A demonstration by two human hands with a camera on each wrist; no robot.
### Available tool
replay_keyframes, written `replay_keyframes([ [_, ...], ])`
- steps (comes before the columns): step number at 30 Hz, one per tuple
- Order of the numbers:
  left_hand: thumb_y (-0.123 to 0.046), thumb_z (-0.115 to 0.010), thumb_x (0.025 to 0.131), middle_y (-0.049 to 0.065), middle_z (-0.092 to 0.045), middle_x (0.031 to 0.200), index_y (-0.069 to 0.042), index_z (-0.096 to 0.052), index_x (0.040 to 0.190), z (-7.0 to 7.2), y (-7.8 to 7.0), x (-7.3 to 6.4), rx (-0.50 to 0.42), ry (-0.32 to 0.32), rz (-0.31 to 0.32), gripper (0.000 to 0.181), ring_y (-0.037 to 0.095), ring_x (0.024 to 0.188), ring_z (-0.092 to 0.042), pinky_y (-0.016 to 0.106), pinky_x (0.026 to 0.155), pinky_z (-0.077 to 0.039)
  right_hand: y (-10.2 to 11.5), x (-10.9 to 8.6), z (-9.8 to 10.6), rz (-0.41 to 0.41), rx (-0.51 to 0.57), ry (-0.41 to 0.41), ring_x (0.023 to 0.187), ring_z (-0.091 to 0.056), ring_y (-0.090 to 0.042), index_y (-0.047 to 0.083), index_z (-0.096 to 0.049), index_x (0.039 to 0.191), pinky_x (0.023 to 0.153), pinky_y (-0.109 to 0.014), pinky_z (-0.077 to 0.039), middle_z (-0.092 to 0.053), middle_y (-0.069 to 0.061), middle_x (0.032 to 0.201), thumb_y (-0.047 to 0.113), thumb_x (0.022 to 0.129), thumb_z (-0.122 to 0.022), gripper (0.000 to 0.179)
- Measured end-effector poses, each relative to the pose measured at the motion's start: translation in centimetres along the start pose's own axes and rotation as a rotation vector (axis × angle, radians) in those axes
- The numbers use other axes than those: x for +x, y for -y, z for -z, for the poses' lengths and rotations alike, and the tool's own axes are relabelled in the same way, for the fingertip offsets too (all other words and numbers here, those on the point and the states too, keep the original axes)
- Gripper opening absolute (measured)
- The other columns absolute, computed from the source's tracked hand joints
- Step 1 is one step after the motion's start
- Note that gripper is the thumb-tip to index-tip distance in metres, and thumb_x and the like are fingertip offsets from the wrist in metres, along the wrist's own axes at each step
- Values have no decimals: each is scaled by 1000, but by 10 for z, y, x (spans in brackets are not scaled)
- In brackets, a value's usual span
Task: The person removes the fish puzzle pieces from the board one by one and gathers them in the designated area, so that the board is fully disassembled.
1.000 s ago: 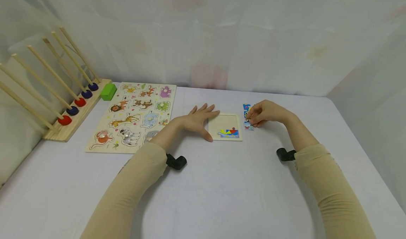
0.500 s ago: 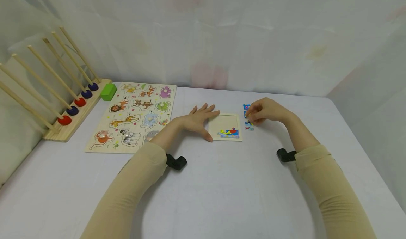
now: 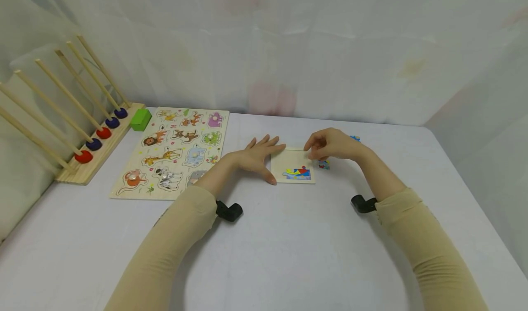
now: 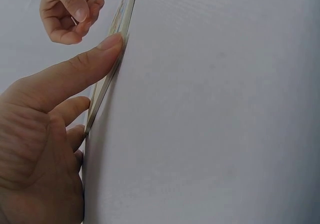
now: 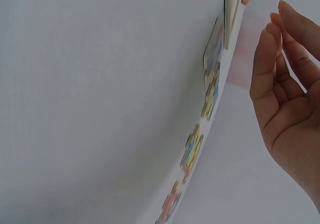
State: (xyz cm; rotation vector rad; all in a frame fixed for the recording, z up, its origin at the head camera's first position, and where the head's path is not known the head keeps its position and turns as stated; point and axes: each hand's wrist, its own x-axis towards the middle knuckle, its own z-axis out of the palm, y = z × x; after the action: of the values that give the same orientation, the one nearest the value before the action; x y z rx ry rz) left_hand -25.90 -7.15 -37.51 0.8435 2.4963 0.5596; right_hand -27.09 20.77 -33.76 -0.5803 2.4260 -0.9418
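In the head view my left hand (image 3: 255,157) lies with spread fingers along the left side of a small wooden puzzle tray (image 3: 294,157), thumb at its near corner. The left wrist view shows the thumb (image 4: 95,62) against the tray's edge. Joined colourful puzzle pieces (image 3: 298,173) fill the tray's near right part. My right hand (image 3: 334,143) hovers over the tray's right edge, fingers bent and thumb close to the index finger. I cannot tell whether a piece is between those fingertips. Loose puzzle pieces (image 5: 191,146) lie in a row under this hand.
A wooden animal peg puzzle (image 3: 177,152) lies left of the tray. Beyond it stands a wooden rack of upright rods (image 3: 95,150) with red and dark blue beads, a green block (image 3: 141,119) at its end. A hanging white cloth (image 3: 330,49) borders the table behind.
My right hand has moved left from the loose pieces to the tray's right edge, uncovering a piece farther right. The left hand stays in place.
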Motion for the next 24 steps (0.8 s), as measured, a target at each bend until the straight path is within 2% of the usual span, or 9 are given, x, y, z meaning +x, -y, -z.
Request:
replay_keyframes([
  [5,-51,-81,72,3,1,170,-25,-18,160,0,0,0,-3,4,1,111,26,158,12,53,126,11,7,5,-10,14,-5,53,75,-60,-20,13,-69,109,73,-29,-53,-60,-4,81,19,87,-71,22],
  [15,-51,-82,72,2,1,170,-25,-18,159,0,-1,-1,-21,6,-6,111,25,157,12,52,126,12,17,12,-27,51,-80,125,72,-56,-16,18,-69,106,63,-24,-45,-62,0,83,18,83,-76,24],
  [24,-50,-82,73,3,2,170,-25,-18,159,0,1,-2,-34,5,-17,111,25,157,14,53,126,12,16,16,-35,97,-92,161,73,-54,-15,16,-69,106,68,-25,-44,-61,0,81,22,80,-81,29],
])
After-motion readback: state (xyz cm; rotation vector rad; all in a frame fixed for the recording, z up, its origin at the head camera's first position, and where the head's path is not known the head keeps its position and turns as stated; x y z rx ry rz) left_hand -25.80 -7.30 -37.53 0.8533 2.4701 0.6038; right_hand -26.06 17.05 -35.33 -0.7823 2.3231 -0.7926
